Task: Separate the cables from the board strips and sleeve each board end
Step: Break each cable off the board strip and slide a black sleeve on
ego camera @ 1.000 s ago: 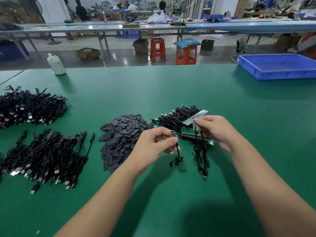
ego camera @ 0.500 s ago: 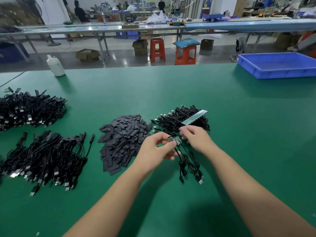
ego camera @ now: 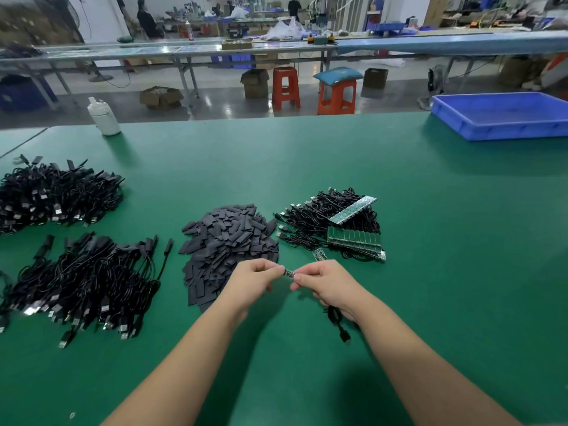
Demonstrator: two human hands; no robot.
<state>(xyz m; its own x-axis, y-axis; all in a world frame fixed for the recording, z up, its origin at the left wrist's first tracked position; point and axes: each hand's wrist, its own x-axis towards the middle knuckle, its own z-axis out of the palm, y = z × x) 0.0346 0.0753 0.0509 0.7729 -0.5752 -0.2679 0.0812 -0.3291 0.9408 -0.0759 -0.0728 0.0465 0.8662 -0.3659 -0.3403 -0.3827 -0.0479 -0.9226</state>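
Observation:
My left hand and my right hand pinch a small green board end between them, just above the green table. Its black cable hangs below my right palm, with the plug lying on the table. Behind the hands lies a heap of dark sleeves. To its right sits a pile of cables on board strips, with a green board strip on top and a loose small board at its near edge.
Two heaps of black cables lie at the left, a far heap and a near heap. A white bottle stands at the back left. A blue tray sits at the back right. Stools and benches stand beyond the table.
Both hands have drawn back from the board-strip pile toward me and now hold a single board end between them. The bundle my right hand held is gone from it.

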